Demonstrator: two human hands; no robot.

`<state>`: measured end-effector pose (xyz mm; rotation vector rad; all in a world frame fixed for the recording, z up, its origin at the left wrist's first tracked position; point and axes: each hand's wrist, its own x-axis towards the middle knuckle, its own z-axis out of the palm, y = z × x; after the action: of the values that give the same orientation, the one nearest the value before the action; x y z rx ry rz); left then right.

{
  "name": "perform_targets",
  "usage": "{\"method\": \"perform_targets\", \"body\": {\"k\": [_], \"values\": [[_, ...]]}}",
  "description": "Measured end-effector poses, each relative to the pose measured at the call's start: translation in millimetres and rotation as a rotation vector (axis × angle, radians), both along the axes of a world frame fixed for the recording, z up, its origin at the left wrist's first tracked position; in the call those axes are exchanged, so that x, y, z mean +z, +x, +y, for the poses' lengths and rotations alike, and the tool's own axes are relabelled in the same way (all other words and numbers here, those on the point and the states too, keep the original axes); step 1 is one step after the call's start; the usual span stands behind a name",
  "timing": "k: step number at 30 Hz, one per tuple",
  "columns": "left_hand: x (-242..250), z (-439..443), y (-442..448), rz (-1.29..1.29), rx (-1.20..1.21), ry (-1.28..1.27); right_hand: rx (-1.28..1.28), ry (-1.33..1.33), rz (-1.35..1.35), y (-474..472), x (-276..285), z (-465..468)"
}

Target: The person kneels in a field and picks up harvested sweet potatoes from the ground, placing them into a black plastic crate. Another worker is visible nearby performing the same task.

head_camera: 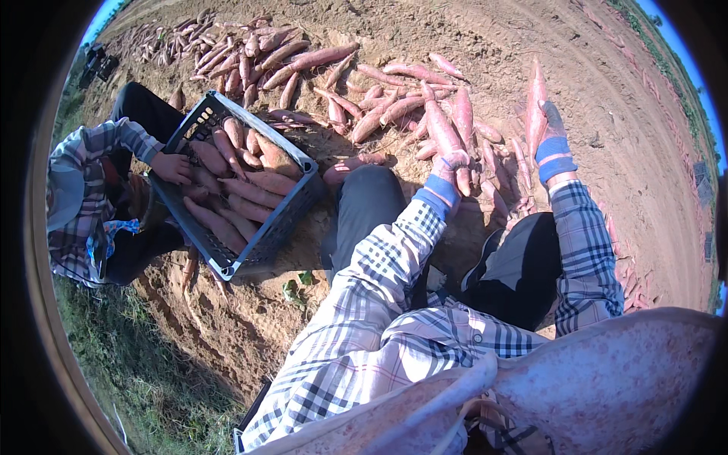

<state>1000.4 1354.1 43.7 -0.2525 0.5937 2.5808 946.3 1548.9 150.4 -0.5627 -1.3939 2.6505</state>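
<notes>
My left hand [449,166], in a pinkish work glove with a blue cuff, grips the near end of a long red-skinned sweet potato [441,124]. That root points away from me above a loose heap of sweet potatoes [375,114] on the soil. Farther right, my gloved right hand [551,126] is closed around another sweet potato [535,96], held nearly upright with its tapered tip up. To my left a black plastic crate [290,219], its rim pale, holds several large sweet potatoes [250,193].
A co-worker in a plaid shirt [91,148] sits beyond the crate, one bare hand [172,167] resting inside it. More sweet potatoes [244,57] lie in a row toward the far left. Grass [153,364] borders the soil at lower left. Dark crates [703,182] stand far right.
</notes>
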Motion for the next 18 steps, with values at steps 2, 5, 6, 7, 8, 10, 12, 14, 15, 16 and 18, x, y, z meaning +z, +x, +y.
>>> {"method": "perform_targets", "body": {"k": [2,5,6,7,8,10,12,14,15,16,18], "values": [[-27,4,-27,-0.158,0.003,-0.013,-0.100,0.034,-0.022,3,-2,0],[-19,-6,-39,-0.256,-0.007,-0.107,-0.214,0.010,-0.055,12,-4,15],[-21,-4,-43,-0.303,-0.018,-0.162,-0.206,-0.009,-0.046,19,-5,20],[-27,-1,-45,-0.338,-0.018,-0.171,-0.196,-0.028,-0.037,26,-7,24],[-34,6,-49,-0.368,-0.010,-0.158,-0.226,-0.021,0.007,32,-11,25],[-53,14,-59,-0.379,0.079,-0.054,-0.121,-0.076,-0.020,46,-13,17],[-71,12,-90,-0.247,0.262,-0.266,-0.074,-0.155,-0.060,46,-18,0],[-30,25,-115,-0.112,0.252,-0.350,-0.107,-0.161,-0.087,48,-7,3],[-11,23,-125,0.009,0.178,-0.390,-0.100,-0.162,-0.090,46,-2,5],[31,31,-110,-0.078,0.091,-0.325,-0.153,-0.026,-0.138,46,-3,17],[32,-6,-92,0.038,0.104,-0.316,-0.067,0.106,-0.064,31,-46,-6]]}}
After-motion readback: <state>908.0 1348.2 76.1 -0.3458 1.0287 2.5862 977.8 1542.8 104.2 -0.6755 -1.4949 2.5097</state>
